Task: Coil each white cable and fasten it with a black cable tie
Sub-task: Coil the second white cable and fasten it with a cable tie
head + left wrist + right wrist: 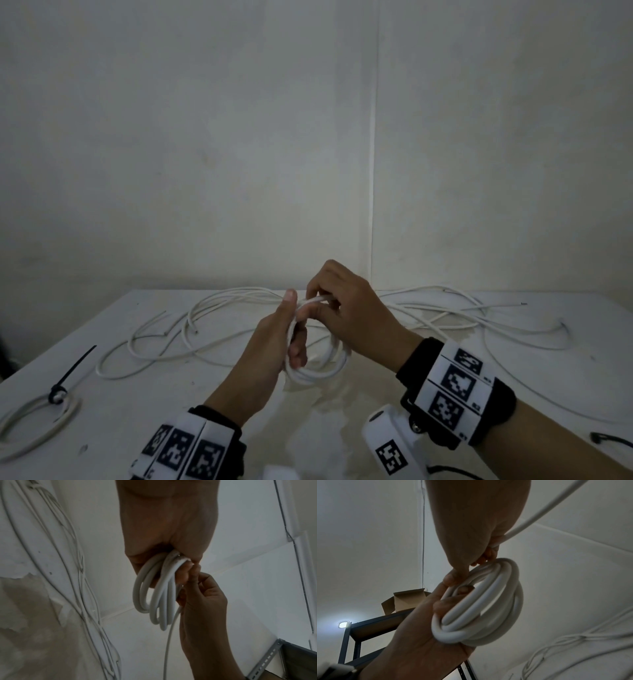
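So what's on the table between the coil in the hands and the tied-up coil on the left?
Head view: between the held coil and the tied coil, loose white cable loops on the table.

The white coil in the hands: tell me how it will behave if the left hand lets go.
The white coil would probably spring open: its loops already sit unevenly and no tie binds them. It looks springy rather than limp, since the loops keep round arcs where the left hand grips them. The right hand pinches the top, likely not enough alone.
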